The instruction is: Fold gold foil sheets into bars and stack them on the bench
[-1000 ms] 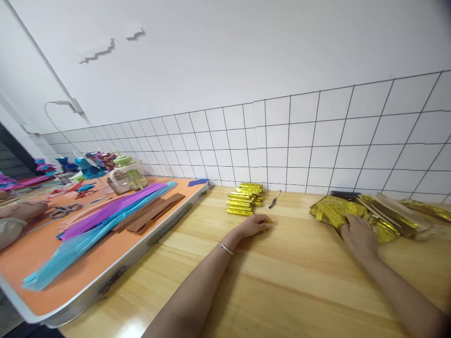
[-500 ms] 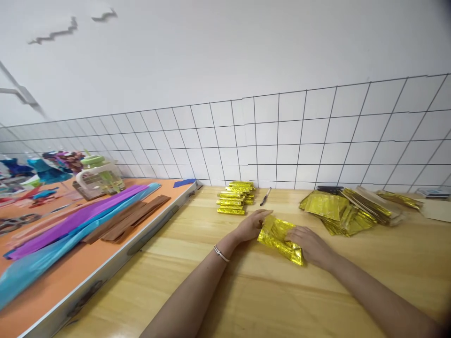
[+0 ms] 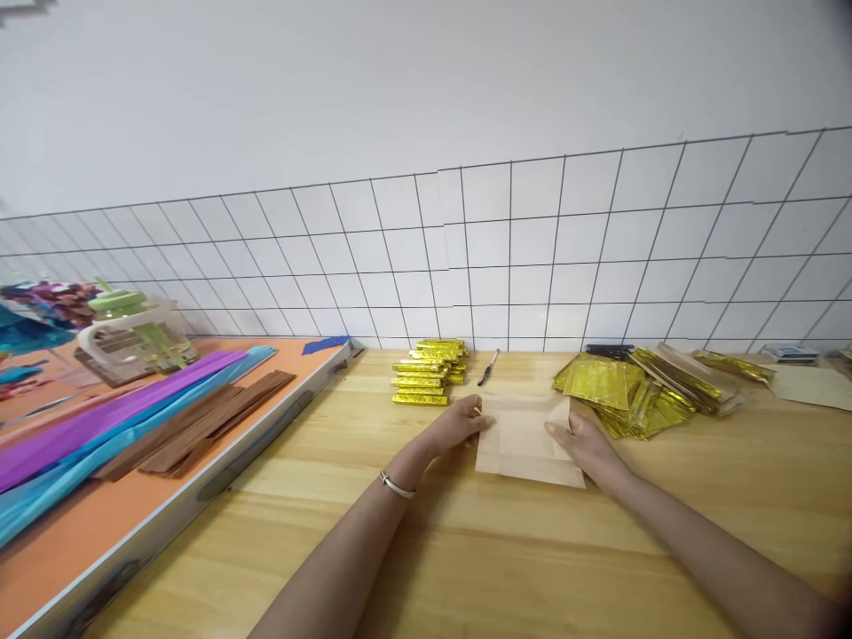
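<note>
Between my hands is a pale beige sheet of paper with fold creases across it, just above the wooden table. My left hand, a silver bangle on its wrist, pinches the sheet's left edge. At the right edge my right hand grips it, thumb on top. Beyond my left hand lies a stack of narrow gold foil strips. A pen rests beside that stack. To the right of my right hand is a loose pile of gold foil sheets.
At the left, a raised orange board holds brown strips, purple and blue strips of material, and a lidded jug with a green top. A white tiled wall closes off the back. Another beige sheet lies far right.
The sheet in my hands showed its gold foil side before; now its plain beige side faces up, spread flatter. Both hands have shifted their hold to its side edges. The view has turned slightly right.
</note>
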`<state>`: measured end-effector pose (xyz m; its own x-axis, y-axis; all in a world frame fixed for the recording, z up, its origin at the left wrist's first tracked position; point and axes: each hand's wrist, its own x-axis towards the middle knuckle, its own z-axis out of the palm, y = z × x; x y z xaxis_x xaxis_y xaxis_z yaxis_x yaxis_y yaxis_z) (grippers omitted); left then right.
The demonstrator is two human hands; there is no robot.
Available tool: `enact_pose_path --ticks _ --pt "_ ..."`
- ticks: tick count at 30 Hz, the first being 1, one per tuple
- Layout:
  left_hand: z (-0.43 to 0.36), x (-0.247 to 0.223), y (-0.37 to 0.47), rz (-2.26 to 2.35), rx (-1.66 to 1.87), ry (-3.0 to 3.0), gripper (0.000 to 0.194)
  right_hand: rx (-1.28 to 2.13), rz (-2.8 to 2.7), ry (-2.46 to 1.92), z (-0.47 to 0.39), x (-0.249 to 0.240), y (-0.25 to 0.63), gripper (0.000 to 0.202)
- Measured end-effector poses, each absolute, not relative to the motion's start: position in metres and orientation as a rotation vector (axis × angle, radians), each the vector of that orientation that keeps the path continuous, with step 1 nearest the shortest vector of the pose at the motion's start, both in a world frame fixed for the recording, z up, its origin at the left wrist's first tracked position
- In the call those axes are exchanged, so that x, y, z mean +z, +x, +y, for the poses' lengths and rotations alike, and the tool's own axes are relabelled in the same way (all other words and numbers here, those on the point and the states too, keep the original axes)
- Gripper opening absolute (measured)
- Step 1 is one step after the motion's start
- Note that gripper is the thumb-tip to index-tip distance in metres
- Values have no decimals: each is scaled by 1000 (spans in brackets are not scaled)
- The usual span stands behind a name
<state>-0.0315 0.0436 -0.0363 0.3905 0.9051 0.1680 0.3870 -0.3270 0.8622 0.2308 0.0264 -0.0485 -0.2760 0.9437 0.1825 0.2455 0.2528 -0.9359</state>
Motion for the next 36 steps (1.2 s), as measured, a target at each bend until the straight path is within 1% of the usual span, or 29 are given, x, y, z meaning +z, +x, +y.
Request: enact_pose_path --ticks 4,6,7,8,10,11,12,15,16,20,21,23,24,26,28,29,32,33,36 --pt "41 -24 -33 1208 990 1970 13 1072 -1612 -1121 30 -53 228 43" --pt "35 -14 -31 1168 977 2029 14 1104 -1569 -1086 31 -51 230 46" --pt "31 -9 -28 1113 934 2073 20 1124 -1548 -1062 32 -50 231 47" --pt "27 -5 -25 1039 874 2132 33 1144 -1526 -1038 32 -49 232 47" --pt "21 -2 -17 896 735 2305 67 1181 -1490 -1001 34 -48 235 46" --pt "19 -3 -13 871 695 2392 77 1195 -1478 -991 35 -48 237 45" --pt "18 -5 -9 877 677 2468 76 1205 -1470 -988 36 -49 238 45" --pt "21 -20 -3 946 711 2571 42 1184 -1478 -1007 39 -50 242 45" --pt "24 -25 -3 949 717 2572 39 1152 -1484 -1025 40 -49 243 46" --pt "30 -41 -7 914 706 2505 35 922 -1503 -1116 41 -40 254 61" --pt "30 -43 -8 910 711 2471 34 872 -1524 -1122 39 -35 257 61" --pt "30 -44 -9 926 712 2398 33 811 -1666 -1092 35 -25 260 53" --pt "30 -44 -10 945 709 2363 32 787 -1855 -1051 32 -20 261 49" --pt "30 -42 -11 983 701 2295 31 792 -2249 -942 27 -11 261 52" --pt "29 -38 -13 984 696 2227 31 816 -2498 -846 25 -8 260 56" --pt "29 -37 -14 962 689 2198 31 832 -2539 -818 25 -7 259 53" --pt "28 -31 -17 848 634 2151 29 868 -2497 -801 29 -12 256 33" --pt "28 -29 -17 832 616 2147 29 873 -2476 -810 30 -15 255 31" --pt "28 -28 -17 915 622 2146 29 835 -2408 -901 33 -23 253 36"
